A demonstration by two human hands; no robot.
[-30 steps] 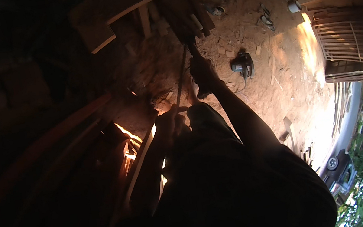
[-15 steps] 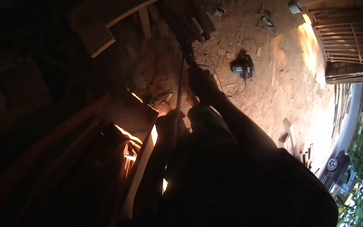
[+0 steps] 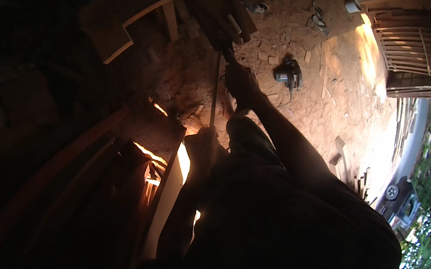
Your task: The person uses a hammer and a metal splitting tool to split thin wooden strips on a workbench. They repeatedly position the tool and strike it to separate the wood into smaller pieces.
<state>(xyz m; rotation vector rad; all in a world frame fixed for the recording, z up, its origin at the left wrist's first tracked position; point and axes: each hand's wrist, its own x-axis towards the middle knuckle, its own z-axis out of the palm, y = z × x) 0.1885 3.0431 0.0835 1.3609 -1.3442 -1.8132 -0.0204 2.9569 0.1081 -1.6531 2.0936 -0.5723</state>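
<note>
Long, thin brownish strip [image 3: 215, 92] points toward twelve o'clock; left hand [image 3: 205, 140] grips near end, right hand [image 3: 242, 84] grips dark object [image 3: 229, 56].

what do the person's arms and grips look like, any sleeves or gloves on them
The right forearm looks bare and tapers toward the wrist; higher up, a dark sleeve seems to begin. No glove shows on the right grip or left grip. The left arm is too shadowed to tell its sleeve. No markings can be made out.
</note>
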